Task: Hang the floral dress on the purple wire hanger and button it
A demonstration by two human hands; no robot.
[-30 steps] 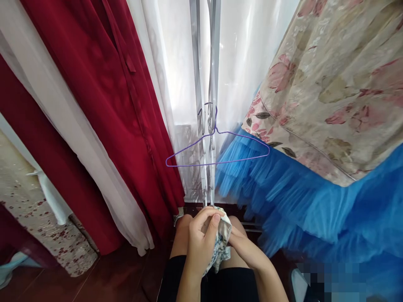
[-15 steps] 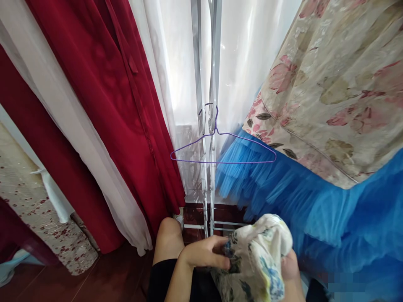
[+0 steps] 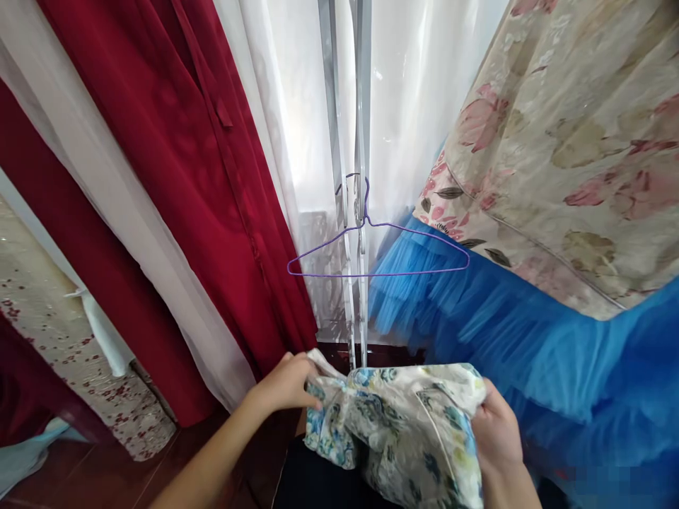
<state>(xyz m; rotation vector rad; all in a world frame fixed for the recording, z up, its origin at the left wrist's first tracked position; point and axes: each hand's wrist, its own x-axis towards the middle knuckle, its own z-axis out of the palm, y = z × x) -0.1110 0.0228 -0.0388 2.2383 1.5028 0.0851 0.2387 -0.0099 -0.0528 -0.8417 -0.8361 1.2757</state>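
Two hands (image 3: 291, 382) (image 3: 498, 428), one white floral garment (image 3: 395, 417)
One purple hanger (image 3: 387, 274), one blue ruffled skirt (image 3: 477, 325), one pink-flowered hanging cloth (image 3: 546, 184).

I can't read any words, names, numbers or signs, from twelve o'clock all the way round to twelve.

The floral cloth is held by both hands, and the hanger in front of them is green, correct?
No: the hanger in front is purple, as the head view shows. The left hand and right hand do hold the floral cloth.
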